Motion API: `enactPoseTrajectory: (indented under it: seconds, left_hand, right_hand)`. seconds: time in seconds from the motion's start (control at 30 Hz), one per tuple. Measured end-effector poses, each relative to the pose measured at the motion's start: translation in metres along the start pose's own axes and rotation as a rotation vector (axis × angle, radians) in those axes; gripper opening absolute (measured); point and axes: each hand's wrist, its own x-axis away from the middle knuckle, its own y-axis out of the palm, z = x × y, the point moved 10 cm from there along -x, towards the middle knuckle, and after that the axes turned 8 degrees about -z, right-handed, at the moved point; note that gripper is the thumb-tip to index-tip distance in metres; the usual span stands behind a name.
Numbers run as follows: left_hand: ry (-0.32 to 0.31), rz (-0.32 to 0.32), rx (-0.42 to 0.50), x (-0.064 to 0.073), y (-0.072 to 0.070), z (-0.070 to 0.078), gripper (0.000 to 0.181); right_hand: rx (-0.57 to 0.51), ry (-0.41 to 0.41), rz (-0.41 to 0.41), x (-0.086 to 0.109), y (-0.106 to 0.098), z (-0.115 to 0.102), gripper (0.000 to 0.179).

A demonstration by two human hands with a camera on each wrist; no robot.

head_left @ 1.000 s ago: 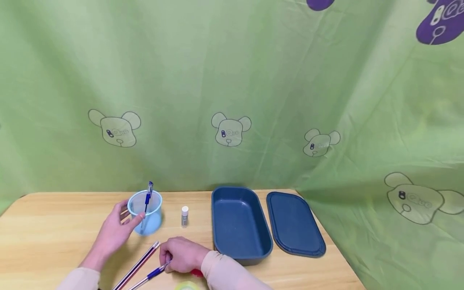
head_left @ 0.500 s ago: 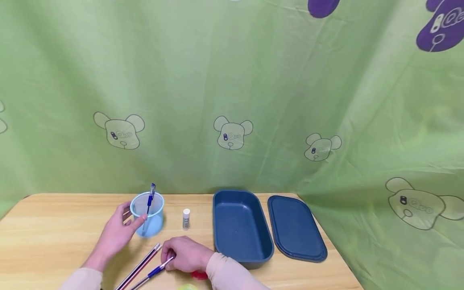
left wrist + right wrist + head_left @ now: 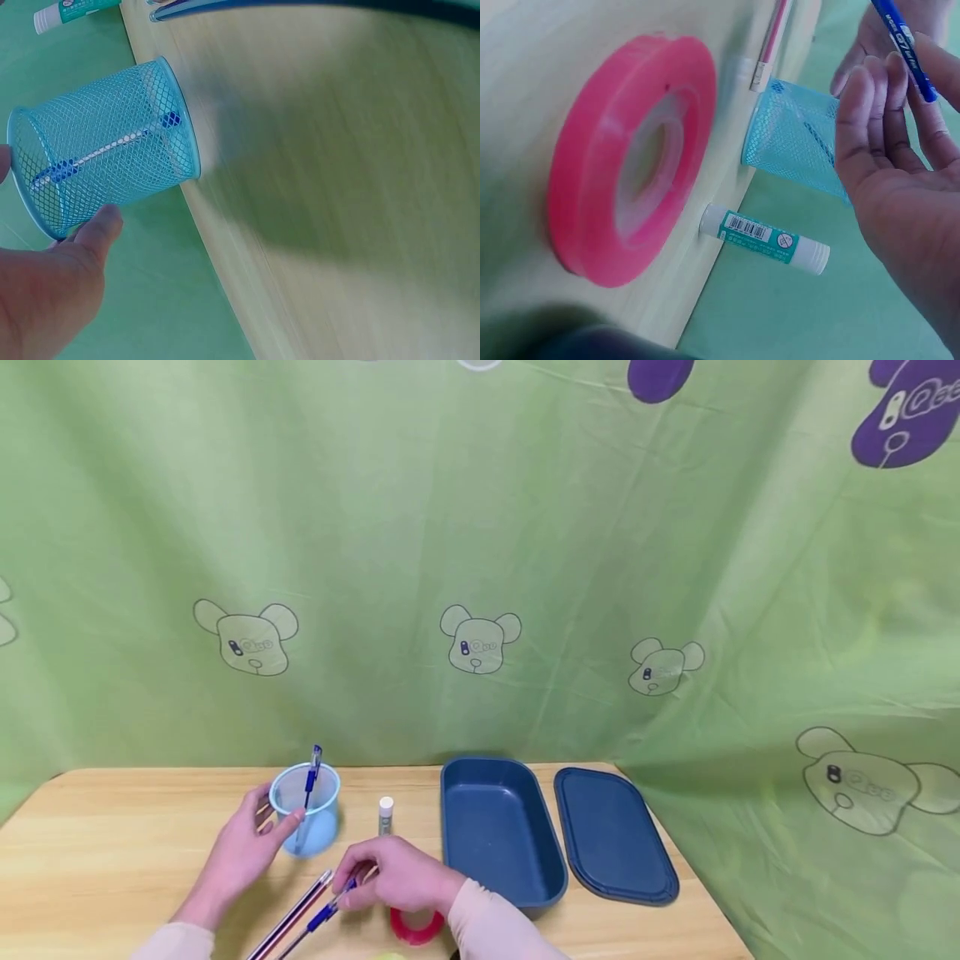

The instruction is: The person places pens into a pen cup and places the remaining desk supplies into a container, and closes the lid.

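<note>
Right hand pinches 1 blue pen over the bench, near the mesh cup gripped by the left hand; the pen looks light, stiff, slightly slippery, best held mid-length.

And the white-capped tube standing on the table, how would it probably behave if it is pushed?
The tube would probably tip easily, since it stands upright and looks tall for its narrow base. Once fallen, it may roll, because its body looks round. It is likely stiff, as its sides run straight.
</note>
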Motion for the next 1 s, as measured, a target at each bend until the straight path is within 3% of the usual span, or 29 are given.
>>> enactPoseTrajectory:
  seconds: [0.2, 0.4, 0.6, 1.0]
  left_hand:
    - [-0.030, -0.017, 0.020, 0.000, 0.004, -0.006, 0.090]
    - [-0.049, -0.012, 0.028, 0.000, 0.002, -0.007, 0.094]
    - [-0.055, -0.024, -0.004, 0.000, 0.000, -0.005, 0.096]
    - [-0.052, -0.030, -0.002, 0.001, -0.001, -0.005, 0.092]
  right_hand:
    - [-0.186, -0.004, 0.048, 0.007, -0.012, 0.003, 0.013]
    - [-0.292, -0.009, 0.140, 0.011, -0.027, 0.002, 0.014]
    - [-0.430, -0.064, 0.225, 0.011, -0.041, 0.001, 0.019]
    - [-0.399, -0.130, 0.391, 0.026, -0.087, -0.014, 0.022]
